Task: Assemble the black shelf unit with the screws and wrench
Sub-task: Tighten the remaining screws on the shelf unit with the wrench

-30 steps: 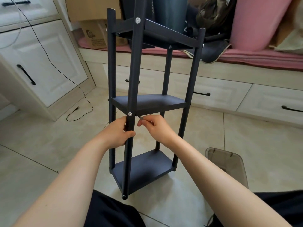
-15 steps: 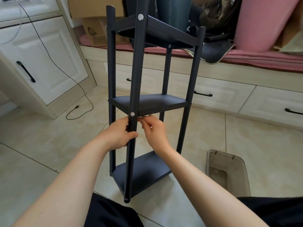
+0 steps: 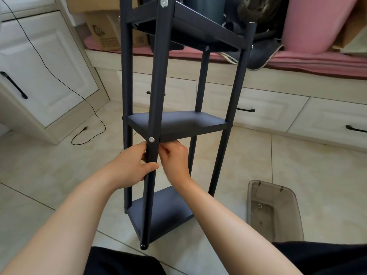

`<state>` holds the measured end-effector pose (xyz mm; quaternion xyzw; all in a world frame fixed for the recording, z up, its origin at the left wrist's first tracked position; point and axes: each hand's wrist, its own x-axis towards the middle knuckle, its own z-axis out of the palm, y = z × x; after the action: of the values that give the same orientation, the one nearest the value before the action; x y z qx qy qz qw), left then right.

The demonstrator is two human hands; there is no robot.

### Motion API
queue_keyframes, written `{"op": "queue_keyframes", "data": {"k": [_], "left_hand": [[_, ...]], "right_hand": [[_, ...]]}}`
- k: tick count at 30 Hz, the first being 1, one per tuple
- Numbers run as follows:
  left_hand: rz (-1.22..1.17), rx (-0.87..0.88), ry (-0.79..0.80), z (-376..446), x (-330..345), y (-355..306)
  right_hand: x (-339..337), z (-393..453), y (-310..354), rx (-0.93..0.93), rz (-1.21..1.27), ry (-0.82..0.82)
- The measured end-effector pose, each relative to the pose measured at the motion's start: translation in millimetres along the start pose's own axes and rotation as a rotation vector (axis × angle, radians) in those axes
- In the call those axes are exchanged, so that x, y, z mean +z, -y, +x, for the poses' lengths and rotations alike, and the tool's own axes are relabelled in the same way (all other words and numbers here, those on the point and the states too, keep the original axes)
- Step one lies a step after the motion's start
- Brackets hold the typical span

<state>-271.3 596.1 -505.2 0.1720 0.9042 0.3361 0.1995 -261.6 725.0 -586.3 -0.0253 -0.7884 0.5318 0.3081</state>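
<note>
The black shelf unit [image 3: 178,124] stands upright on the tile floor, with three shelves and four posts. A silver screw [image 3: 151,139] sits in the front post [image 3: 156,86] at the middle shelf's corner. My left hand [image 3: 129,165] grips that post just below the screw. My right hand [image 3: 174,157] is beside and behind the post, under the middle shelf, with its fingertips curled and pinched together against the post. The wrench is hidden behind the post and my fingers.
A clear plastic box [image 3: 256,195] sits on the floor at the right with a small ring [image 3: 259,206] inside. A black cable [image 3: 93,116] trails across the floor at the left. White cabinets [image 3: 49,76] and a cushioned bench [image 3: 297,62] stand behind.
My right hand has slid left until its fingertips meet the post, and the silver wrench tip seen earlier is now out of sight. My left hand keeps its grip on the post.
</note>
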Motion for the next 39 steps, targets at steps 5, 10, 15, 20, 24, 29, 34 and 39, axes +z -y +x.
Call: {"op": "queue_keyframes", "data": {"k": [5,10,15,20,24,29,34,39], "left_hand": [[0.027,0.007,-0.015,3.9,-0.2,1.4],[0.057,0.000,0.006,2.6,-1.5,0.3],[0.120,0.020,-0.022,2.9,-0.6,-3.6],[0.140,0.011,-0.031,-1.8,1.9,-12.9],[0.160,-0.007,-0.025,-9.0,3.7,-21.5],[0.157,-0.009,-0.035,-14.6,4.6,-22.7],[0.158,-0.010,-0.035,-16.0,3.8,-21.4],[0.169,-0.012,-0.051,-15.6,2.2,-17.2]], "right_hand": [[4.5,6.4,-3.6,0.022,0.020,-0.049],[4.4,9.8,-7.7,0.050,0.036,-0.035],[-2.1,3.1,-6.8,0.031,0.026,-0.017],[-20.9,-17.7,-3.7,0.064,0.039,0.035],[-39.4,-32.2,-2.9,0.261,0.021,0.199],[-54.1,-32.3,13.0,0.399,0.009,0.313],[-57.6,-17.1,32.8,0.353,-0.031,0.315],[-57.2,-9.9,35.4,0.346,-0.032,0.304]]}}
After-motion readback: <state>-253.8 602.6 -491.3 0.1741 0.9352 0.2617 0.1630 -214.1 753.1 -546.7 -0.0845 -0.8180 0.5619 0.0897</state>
